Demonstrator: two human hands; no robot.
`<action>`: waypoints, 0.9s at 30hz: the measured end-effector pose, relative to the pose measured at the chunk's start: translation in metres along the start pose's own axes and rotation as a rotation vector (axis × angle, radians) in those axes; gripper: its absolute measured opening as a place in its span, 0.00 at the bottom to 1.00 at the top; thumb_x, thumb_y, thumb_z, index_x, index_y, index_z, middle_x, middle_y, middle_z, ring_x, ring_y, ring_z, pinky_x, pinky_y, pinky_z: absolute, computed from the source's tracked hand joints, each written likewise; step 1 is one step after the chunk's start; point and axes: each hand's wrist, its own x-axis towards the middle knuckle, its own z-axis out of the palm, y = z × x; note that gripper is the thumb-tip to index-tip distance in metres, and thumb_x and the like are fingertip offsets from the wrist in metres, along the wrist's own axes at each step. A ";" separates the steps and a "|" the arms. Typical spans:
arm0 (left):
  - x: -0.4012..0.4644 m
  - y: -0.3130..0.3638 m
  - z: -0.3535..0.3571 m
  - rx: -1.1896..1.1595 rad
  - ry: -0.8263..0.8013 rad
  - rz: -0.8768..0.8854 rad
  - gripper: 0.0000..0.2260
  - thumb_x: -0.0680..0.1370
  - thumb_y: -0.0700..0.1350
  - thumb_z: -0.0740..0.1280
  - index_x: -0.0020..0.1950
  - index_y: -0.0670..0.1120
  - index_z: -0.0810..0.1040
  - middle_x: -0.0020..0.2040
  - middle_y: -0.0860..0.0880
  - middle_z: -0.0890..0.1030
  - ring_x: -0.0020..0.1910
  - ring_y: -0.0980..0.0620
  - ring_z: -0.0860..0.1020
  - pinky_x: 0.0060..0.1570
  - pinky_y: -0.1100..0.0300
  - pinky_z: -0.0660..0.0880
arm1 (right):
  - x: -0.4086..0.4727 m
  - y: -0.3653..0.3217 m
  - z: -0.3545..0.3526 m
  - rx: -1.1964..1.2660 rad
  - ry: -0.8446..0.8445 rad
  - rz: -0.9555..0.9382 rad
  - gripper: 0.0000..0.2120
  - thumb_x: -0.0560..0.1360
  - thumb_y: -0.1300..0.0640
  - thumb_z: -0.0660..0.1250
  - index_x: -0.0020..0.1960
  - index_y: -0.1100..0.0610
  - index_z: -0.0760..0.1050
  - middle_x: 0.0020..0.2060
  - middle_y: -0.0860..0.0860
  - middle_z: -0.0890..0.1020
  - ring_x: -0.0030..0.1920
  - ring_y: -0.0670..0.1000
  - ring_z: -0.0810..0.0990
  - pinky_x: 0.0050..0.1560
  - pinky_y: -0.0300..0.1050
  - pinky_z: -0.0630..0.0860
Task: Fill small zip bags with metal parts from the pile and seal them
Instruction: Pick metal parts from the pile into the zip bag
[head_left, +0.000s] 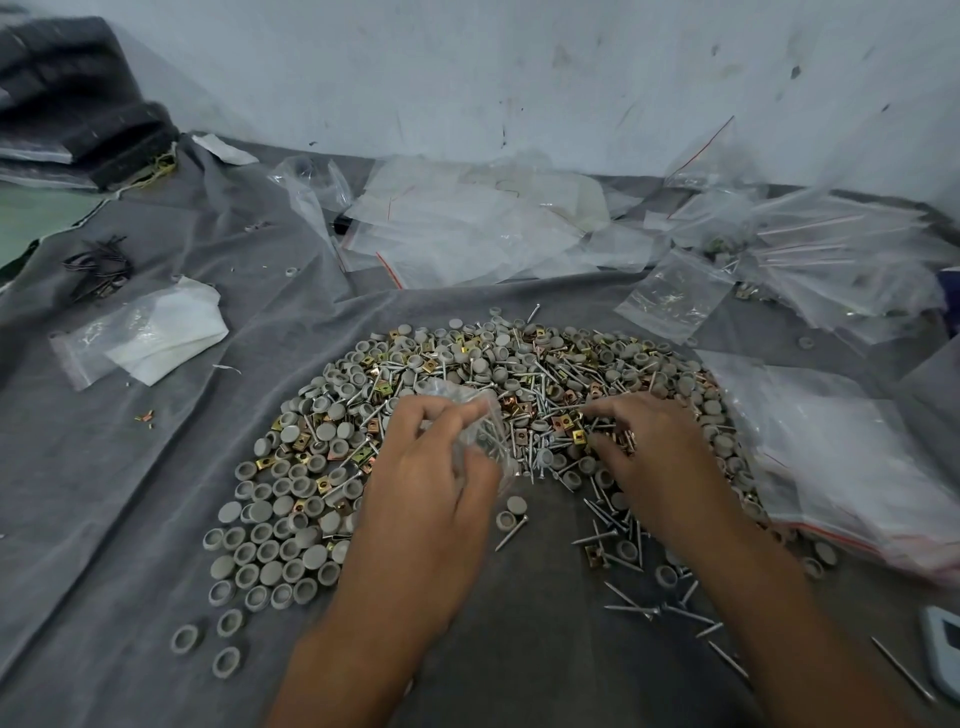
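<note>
A grey cloth (130, 493) covers the work surface, with a heap of empty bags (467, 228) lying well beyond both hands. The pile (467, 374) of caps, nails and square metal clips curves around the hands. The left hand (431, 467) pinches a small clear bag (480, 431) just above the pile. The right hand (654, 457), fingers curled down, picks among the clips (566, 423) right beside the bag; what it holds cannot be told.

no legible text, no labels, no numbers anywhere
</note>
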 end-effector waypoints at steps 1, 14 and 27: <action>0.000 0.000 0.000 0.006 0.000 -0.003 0.17 0.81 0.53 0.60 0.67 0.51 0.77 0.53 0.59 0.70 0.49 0.67 0.72 0.48 0.80 0.64 | 0.002 -0.001 0.003 -0.032 -0.032 -0.025 0.15 0.79 0.54 0.69 0.66 0.46 0.77 0.62 0.44 0.79 0.65 0.48 0.72 0.62 0.45 0.68; -0.001 -0.003 0.000 0.065 -0.043 0.020 0.23 0.74 0.60 0.65 0.67 0.54 0.76 0.54 0.61 0.68 0.50 0.70 0.70 0.50 0.81 0.63 | 0.012 0.001 0.016 -0.044 -0.048 -0.063 0.09 0.80 0.62 0.67 0.56 0.51 0.80 0.52 0.47 0.77 0.52 0.48 0.76 0.48 0.36 0.68; -0.002 -0.001 0.000 0.066 -0.074 0.023 0.18 0.75 0.52 0.69 0.65 0.55 0.77 0.52 0.63 0.67 0.52 0.69 0.71 0.48 0.80 0.66 | 0.016 -0.005 0.021 -0.023 -0.012 -0.039 0.09 0.81 0.57 0.67 0.59 0.51 0.81 0.52 0.47 0.78 0.52 0.47 0.76 0.51 0.37 0.69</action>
